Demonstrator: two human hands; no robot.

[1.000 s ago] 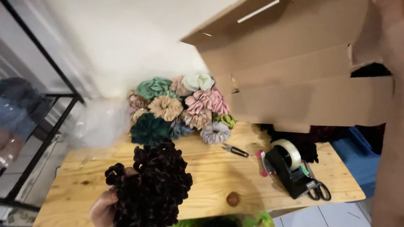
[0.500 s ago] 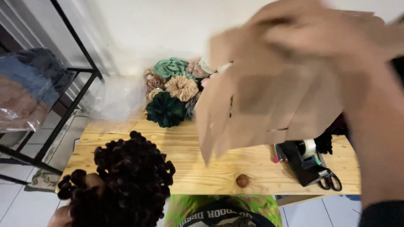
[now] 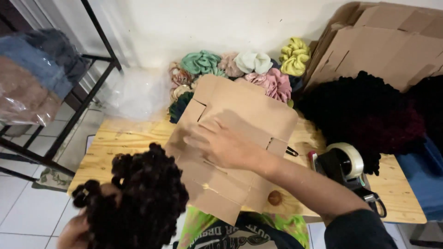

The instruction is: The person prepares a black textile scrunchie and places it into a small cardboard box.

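Head camera, steeply down over table (image 3: 138,138)

We see a flattened box (image 3: 230,152) of matt brown cardboard, its cut edges rough, lying on a desk (image 3: 115,143) of pale, unvarnished-looking wood with visible grain. Our right hand (image 3: 224,145) rests flat on the cardboard; our left hand (image 3: 76,230) holds a bundle (image 3: 138,198) of dark, nubbly, matt cloth. At the desk's back edge lie scrunchies (image 3: 249,67) of soft gathered fabric, some with a slight sheen. Near the right edge stands a tape dispenser (image 3: 344,168) of black plastic carrying a glossy roll. More matt cardboard sheets (image 3: 387,46) lean at the back right corner. The rack (image 3: 69,120) beside the desk is matt black metal.
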